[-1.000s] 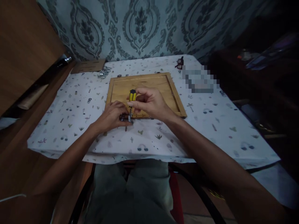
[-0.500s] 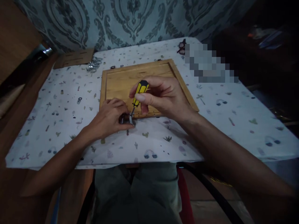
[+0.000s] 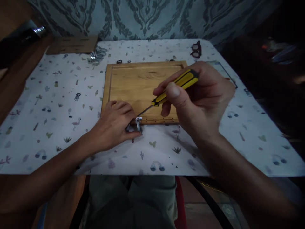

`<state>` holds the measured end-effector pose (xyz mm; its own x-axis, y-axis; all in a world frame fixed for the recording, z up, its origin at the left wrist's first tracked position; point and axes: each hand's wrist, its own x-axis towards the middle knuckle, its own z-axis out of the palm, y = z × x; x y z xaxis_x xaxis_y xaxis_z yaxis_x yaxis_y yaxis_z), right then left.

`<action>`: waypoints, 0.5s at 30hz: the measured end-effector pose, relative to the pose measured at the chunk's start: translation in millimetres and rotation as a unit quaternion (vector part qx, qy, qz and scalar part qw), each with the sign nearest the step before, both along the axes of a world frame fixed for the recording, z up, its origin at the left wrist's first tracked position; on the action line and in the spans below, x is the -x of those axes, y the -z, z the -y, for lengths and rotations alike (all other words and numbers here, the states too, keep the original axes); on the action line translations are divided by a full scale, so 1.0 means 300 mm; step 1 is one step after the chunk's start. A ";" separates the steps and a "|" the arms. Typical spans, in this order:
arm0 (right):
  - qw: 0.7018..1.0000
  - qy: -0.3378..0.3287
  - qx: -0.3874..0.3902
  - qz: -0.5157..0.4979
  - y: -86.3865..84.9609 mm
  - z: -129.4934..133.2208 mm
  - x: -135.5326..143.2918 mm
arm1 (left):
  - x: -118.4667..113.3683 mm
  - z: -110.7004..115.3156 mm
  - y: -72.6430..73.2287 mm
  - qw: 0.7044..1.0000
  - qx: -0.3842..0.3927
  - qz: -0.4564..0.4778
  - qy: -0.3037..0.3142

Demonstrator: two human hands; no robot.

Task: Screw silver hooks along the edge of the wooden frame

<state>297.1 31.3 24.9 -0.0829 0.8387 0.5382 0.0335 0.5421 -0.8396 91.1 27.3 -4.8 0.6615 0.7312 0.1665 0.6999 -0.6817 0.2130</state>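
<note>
In my right hand [image 3: 202, 98] is a small screwdriver [image 3: 175, 87] with a yellow and black handle, pinched between thumb and fingers. Its thin shaft slants down and left, the tip close to a silver metal hinge [image 3: 138, 122]; whether they touch I cannot tell. My left hand [image 3: 116, 124] is closed around that hinge at the near edge of a framed wooden panel [image 3: 143, 89], fingers above and thumb below. Part of the hinge is hidden by the fingers. Small dark holes run along the panel's near edge, right of the hinge.
A patterned white cloth [image 3: 152, 159] covers the table. At the back left, several silver metal fittings [image 3: 96, 55] lie beside a brown cardboard piece [image 3: 72, 44]. Dark-framed glasses [image 3: 196, 50] rest at the back right, near a flat dark-edged object [image 3: 222, 71] partly behind my right hand.
My right hand has drawn right with the screwdriver, which now leans much lower. My left hand stays on the hinge, whose upper part shows more. The view has shifted slightly.
</note>
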 end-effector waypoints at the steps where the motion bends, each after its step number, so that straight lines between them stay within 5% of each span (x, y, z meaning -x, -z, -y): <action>1: 1.000 0.007 0.000 0.001 0.004 0.001 -0.001 | -0.001 0.001 0.000 1.000 0.000 0.000 -0.001; 15: 1.000 -0.012 0.008 0.000 0.027 -0.010 0.005 | -0.003 0.008 -0.005 1.000 -0.004 0.005 0.000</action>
